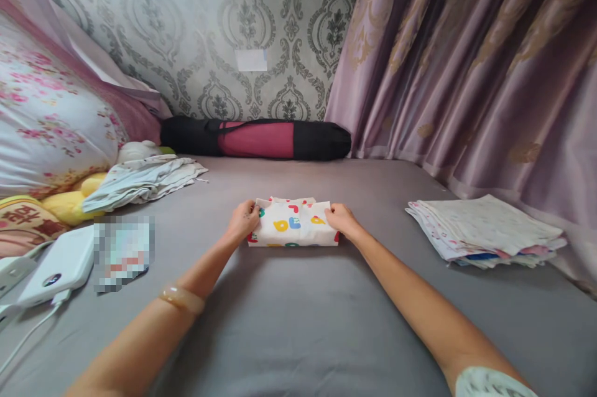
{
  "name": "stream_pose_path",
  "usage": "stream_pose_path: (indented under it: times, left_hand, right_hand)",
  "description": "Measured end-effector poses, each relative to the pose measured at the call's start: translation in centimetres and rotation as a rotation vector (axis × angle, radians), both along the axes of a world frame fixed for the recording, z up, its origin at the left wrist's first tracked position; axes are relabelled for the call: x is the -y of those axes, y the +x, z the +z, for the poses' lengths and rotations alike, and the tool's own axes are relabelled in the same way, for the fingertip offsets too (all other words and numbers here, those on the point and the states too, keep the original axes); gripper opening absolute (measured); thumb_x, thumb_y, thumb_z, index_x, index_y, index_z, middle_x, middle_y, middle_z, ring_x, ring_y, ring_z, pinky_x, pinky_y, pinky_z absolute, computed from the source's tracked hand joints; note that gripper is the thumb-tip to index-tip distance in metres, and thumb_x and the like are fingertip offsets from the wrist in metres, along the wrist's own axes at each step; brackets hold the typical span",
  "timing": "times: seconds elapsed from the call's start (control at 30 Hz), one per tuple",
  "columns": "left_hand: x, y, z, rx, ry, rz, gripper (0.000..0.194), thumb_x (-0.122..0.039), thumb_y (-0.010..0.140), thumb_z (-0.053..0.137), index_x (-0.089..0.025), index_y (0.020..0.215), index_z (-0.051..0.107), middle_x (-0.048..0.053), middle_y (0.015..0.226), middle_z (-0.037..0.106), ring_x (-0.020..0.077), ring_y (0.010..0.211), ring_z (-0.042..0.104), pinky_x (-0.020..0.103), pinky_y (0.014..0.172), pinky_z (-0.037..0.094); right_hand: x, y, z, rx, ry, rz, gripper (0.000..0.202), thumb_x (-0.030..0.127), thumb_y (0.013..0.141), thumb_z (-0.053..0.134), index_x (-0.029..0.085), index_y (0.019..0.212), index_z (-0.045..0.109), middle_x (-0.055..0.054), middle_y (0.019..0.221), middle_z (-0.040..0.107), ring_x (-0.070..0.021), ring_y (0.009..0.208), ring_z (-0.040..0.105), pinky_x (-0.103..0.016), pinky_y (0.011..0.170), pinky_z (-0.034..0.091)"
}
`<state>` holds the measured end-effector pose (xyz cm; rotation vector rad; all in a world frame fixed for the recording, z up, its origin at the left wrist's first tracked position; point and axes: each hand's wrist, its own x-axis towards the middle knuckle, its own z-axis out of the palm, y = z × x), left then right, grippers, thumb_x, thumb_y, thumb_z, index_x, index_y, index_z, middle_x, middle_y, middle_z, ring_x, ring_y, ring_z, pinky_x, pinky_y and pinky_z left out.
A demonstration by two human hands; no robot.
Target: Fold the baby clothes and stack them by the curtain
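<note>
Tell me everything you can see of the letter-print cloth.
The letter-print cloth is white, with red, yellow, blue and green letter-like shapes. It looks like soft fabric, gathered or folded into a wide, short bundle with a fairly straight near edge and an uneven top. The left hand grips its left end, the right hand its right. It is over the gray sheet; whether its underside touches is unclear.

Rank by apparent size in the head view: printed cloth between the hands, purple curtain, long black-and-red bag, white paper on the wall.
1. Purple curtain
2. Long black-and-red bag
3. Printed cloth
4. White paper

Apparent size only; the cloth is nearer the camera than the bag.
</note>
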<state>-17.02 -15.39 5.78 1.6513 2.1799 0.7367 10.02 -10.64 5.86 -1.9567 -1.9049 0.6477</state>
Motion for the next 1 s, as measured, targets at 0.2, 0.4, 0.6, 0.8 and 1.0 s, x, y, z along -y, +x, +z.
stream_pose_path:
  times: [0.2,0.4,0.6,0.8,1.0]
  left_hand:
    - [-1.1,0.9,-0.4,-0.144,-0.002,-0.004,0.028,-0.031,0.097,0.031,-0.021,0.101,0.057,0.01,0.1,0.069,0.0228,0.091,0.063,0.029,0.071,0.043]
    - [-1.4,1.5,-1.5,-0.295,-0.054,-0.011,0.032,-0.032,0.1,0.022,-0.019,0.11,0.05,0.014,0.099,0.068,0.0262,0.092,0.066,0.032,0.073,0.043]
    - [-1.8,1.5,-2.3,-0.354,-0.045,-0.018,0.034,-0.031,0.1,0.02,-0.016,0.109,0.05,0.016,0.102,0.067,0.0278,0.092,0.066,0.035,0.073,0.045]
    - [-2.0,1.7,-2.2,-0.373,-0.093,0.034,0.035,-0.033,0.099,0.024,-0.015,0.108,0.052,0.017,0.104,0.068,0.0283,0.095,0.067,0.036,0.077,0.047]
    - [-2.2,1.8,-1.9,-0.391,-0.123,0.057,0.036,-0.033,0.098,0.026,-0.013,0.108,0.054,0.019,0.103,0.069,0.029,0.092,0.067,0.037,0.075,0.048]
  right_hand:
    - [-0.7,-0.9,1.0,0.16,-0.039,0.017,0.03,0.03,0.093,0.044,0.015,0.106,0.067,-0.015,0.11,0.07,-0.0266,0.1,0.066,-0.029,0.077,0.048]
    - [0.5,-2.4,0.6,0.272,0.066,-0.025,0.033,0.025,0.098,0.033,0.012,0.116,0.057,-0.02,0.108,0.068,-0.028,0.102,0.066,-0.034,0.083,0.048]
    - [0.5,-3.0,-0.5,0.329,0.089,-0.033,0.032,0.019,0.099,0.028,0.01,0.116,0.053,-0.022,0.103,0.069,-0.0274,0.102,0.066,-0.036,0.086,0.045]
    - [0.4,-3.3,-0.4,0.345,0.082,-0.066,0.03,0.019,0.099,0.03,0.01,0.113,0.055,-0.021,0.103,0.069,-0.0289,0.101,0.067,-0.036,0.084,0.046]
    - [0.3,-3.2,-0.1,0.32,0.054,-0.076,0.031,0.021,0.098,0.031,0.009,0.115,0.055,-0.021,0.104,0.069,-0.0302,0.103,0.066,-0.038,0.084,0.046]
